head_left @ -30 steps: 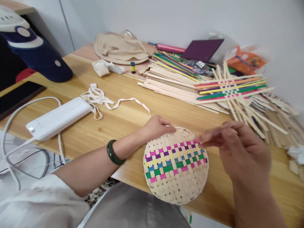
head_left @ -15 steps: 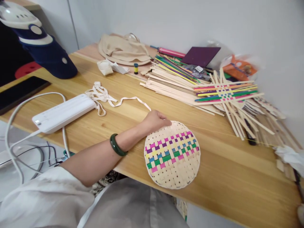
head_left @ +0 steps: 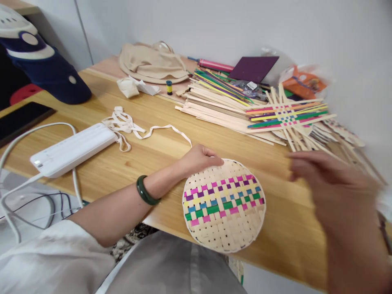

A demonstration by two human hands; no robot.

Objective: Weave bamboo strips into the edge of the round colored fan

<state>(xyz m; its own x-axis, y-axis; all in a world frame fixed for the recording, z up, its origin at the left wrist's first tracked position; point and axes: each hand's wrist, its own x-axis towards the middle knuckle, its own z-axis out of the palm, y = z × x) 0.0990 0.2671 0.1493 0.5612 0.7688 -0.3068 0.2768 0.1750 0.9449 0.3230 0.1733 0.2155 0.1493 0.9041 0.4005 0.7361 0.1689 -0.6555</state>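
Observation:
My left hand [head_left: 203,159] pinches the top rim of a round woven piece [head_left: 225,232], made of pale flat strips crossed by pink, purple, yellow, blue and green ones. The disc is tilted over the table's front edge, and a thin white binding runs around its rim. From beside my left hand, a white tape [head_left: 171,127] trails left into a loose heap. My right hand [head_left: 333,192] is raised to the right of the disc, apart from it and smeared by motion. Its fingers look drawn together; whatever lies between them cannot be made out.
Behind are pale and coloured strips [head_left: 214,106], an unfinished strip weave [head_left: 286,114], a thread spool [head_left: 169,87] and a beige hat [head_left: 153,63]. A white power bank-like box [head_left: 73,149] with cables, a phone [head_left: 24,120] and a blue bottle [head_left: 58,77] stand left.
My right hand has come into view from the right. The disc, still in my left hand, has shifted slightly and appears a little larger. A thin yellowish thread seen earlier stretching right no longer shows clearly.

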